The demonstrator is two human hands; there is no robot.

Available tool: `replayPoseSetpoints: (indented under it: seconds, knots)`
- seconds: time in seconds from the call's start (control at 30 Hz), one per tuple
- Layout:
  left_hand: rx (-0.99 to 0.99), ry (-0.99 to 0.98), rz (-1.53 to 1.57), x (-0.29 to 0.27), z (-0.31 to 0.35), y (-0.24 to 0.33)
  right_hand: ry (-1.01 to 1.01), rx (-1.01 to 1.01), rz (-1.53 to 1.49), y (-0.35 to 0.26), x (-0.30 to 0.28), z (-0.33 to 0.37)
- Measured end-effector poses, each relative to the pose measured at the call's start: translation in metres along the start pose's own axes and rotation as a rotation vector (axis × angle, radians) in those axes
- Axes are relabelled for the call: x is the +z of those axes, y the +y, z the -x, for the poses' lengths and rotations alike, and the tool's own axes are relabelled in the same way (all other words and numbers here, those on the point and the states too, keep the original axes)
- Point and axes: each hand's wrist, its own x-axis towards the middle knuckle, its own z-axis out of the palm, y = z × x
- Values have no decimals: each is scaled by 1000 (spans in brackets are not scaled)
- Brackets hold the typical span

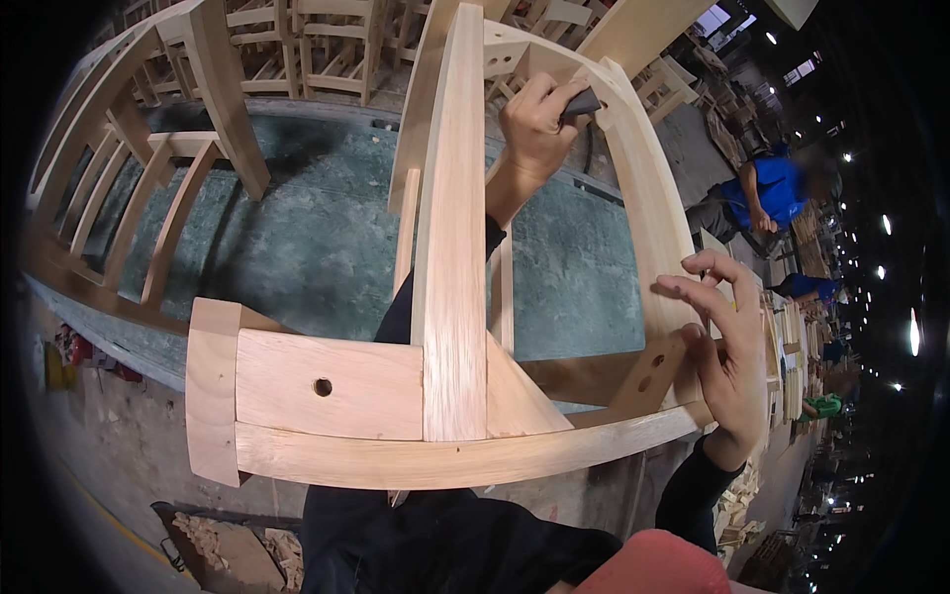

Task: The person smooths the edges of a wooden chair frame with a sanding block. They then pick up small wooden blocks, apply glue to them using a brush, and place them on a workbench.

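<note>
A pale wooden chair frame (455, 247) stands in front of me, with a curved front rail (465, 457) and an upright post nearest me. My left arm passes behind the post and through the frame. My left hand (535, 124) is closed on a dark grey piece of sandpaper (584, 103), close to the inner edge of the far right curved rail (643, 188). At the right corner, my right hand (730, 346) lies over the rail, its fingers bent and apart, fingertips on or just above the wood. Corner blocks with drilled holes show inside the frame.
Beneath the frame is a worn green worktop (327, 218). Another slatted wooden chair part (139, 188) stands on its left. More chairs (327, 49) are stacked beyond. A person in blue (767, 188) sits at the right. Wood scraps (233, 549) lie below left.
</note>
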Motion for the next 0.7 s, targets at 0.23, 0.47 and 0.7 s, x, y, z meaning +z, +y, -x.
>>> replayPoseSetpoints:
  seconds: [0.23,0.47,0.7]
  knots:
    - [22,205,3,22,-34,9,-30,9,-2,-6,-4,0]
    - [-35,80,-5,4,0,1,-31,8,14,0,0,-2]
    - [-4,215,-31,19,-15,-2,-21,-8,-15,-4,-1,-2]
